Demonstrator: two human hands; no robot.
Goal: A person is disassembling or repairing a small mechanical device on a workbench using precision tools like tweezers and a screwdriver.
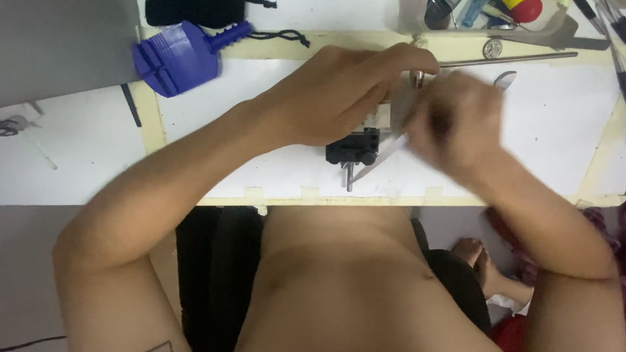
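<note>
Head view: looking down on a white work mat (561, 143) edged with pale tape, both bare hands over its middle.
Left hand (339, 98): curled down over a small black clamp block (353, 148), fingers closed on its pale upper part; exact hold hidden under the fingers.
Right hand (456, 124): blurred, at 3 o'clock of the block, fingers closed round a thin silvery metal tool (385, 155) slanting toward 7 o'clock.
Clamp block: at mat centre, short metal pin (349, 177) sticking out toward 6 o'clock, touching the left hand.
Tool tip: just beside the block's 4 o'clock corner; contact cannot be told.
Blue plastic tool with ribbed handle (179, 55): at 10 o'clock, well apart from the hands.
Long thin metal rod (515, 58): at 1 o'clock, lying across the tape edge.
Clear tray of assorted tools (482, 16): at 1 o'clock, beyond the rod.
</note>
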